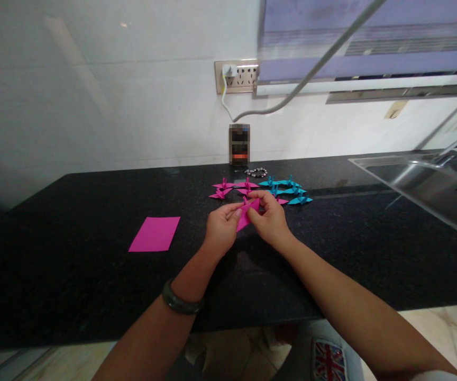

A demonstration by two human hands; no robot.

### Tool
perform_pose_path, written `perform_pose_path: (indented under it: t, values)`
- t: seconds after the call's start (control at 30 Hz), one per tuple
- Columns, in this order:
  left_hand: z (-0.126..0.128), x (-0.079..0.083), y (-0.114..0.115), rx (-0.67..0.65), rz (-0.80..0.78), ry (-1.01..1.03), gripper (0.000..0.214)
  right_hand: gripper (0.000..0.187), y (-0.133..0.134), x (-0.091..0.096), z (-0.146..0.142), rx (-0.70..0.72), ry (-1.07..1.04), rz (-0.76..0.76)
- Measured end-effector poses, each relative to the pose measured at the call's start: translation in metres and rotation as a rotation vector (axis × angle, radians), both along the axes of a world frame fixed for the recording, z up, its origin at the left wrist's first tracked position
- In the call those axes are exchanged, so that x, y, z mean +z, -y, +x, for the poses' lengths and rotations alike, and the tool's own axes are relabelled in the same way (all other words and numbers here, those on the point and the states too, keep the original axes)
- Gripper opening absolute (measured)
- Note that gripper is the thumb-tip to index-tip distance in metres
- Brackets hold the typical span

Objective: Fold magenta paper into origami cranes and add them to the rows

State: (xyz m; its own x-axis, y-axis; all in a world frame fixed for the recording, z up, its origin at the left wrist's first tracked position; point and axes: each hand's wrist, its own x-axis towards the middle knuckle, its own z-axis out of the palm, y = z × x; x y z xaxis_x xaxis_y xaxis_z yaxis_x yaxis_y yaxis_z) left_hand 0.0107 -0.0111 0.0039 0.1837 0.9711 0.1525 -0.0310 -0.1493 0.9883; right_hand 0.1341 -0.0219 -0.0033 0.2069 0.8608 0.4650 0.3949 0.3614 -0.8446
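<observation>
Both my hands meet over a black counter (73,264) and pinch one folded pink paper piece (245,216). My left hand (221,228) grips its lower left edge, thumb on top. My right hand (270,218) holds its upper right part with fingertips. Just behind my hands lie several finished pink paper cranes (228,189) and several teal paper cranes (290,189). A flat pink paper sheet (155,233) lies on the counter to the left of my left hand.
A phone (239,144) leans upright against the white wall, a bead bracelet (256,172) beside it. A wall socket (236,75) holds a white plug with a cable. A steel sink (430,182) sits at the right. A dark band circles my left wrist.
</observation>
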Motion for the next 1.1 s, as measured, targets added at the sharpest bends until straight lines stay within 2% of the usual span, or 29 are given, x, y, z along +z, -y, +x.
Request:
perform_pose_path:
  t: [0.1, 0.23, 0.43, 0.77, 1.1]
  values:
    - [0.0001, -0.0004, -0.0005, 0.009, -0.026, 0.034, 0.026, 0.031, -0.0008, 0.002, 0.0004, 0.021, -0.104, -0.016]
    - [0.0007, -0.0001, -0.0004, 0.028, -0.026, 0.05, 0.025, 0.014, -0.0009, 0.0049, 0.0021, 0.048, -0.13, -0.068]
    - [0.0008, -0.0007, -0.0002, 0.019, -0.055, 0.04, 0.033, 0.013, -0.0001, 0.0037, 0.0008, 0.06, -0.052, -0.061]
    - [-0.003, -0.0033, -0.0025, 0.071, 0.144, -0.131, 0.028, 0.013, 0.0018, 0.0067, -0.0012, 0.025, -0.056, -0.046]
    - [-0.0046, -0.0005, -0.0025, 0.044, 0.147, -0.174, 0.029, 0.019, 0.0031, 0.0033, -0.0009, -0.002, -0.013, -0.032]
